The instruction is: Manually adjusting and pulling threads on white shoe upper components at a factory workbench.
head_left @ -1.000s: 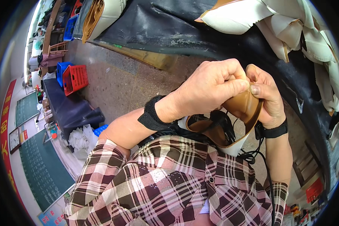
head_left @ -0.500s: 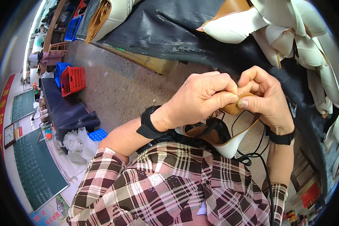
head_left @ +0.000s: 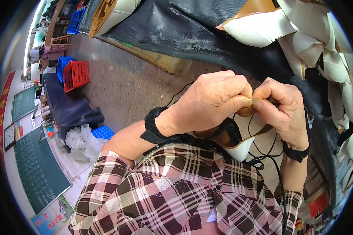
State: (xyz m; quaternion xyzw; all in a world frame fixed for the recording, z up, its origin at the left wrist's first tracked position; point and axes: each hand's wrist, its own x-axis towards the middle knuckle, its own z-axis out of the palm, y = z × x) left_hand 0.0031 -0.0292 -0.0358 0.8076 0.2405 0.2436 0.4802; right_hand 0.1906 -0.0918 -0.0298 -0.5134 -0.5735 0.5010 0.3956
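Observation:
A white leather piece point(head_left: 241, 150) with tan lining, looking like a shoe upper, hangs in front of my waist. Its tan edge runs up under my fingers. My left hand point(head_left: 217, 98) is closed, thumb and index finger pinched on something too small to name. Fingertip to fingertip with it, my right hand point(head_left: 281, 109) is also closed, pinching near the tan edge; the fingers hide most of what is held there. Black cords point(head_left: 276, 162) hang below and behind the piece. Both wrists wear black bands.
More white pieces with tan lining point(head_left: 259, 27) are heaped on a dark-covered bench point(head_left: 172, 31) ahead and to the right. A folded bundle point(head_left: 110, 17) lies at its far left. Red point(head_left: 76, 76) and blue crates point(head_left: 63, 66) stand on the floor at left, near white plastic bags point(head_left: 80, 143).
Both hands have turned and drawn closer together at the fingertips, my right hand moving slightly lower. The tan edge between them is now more covered, and the white piece shows less.

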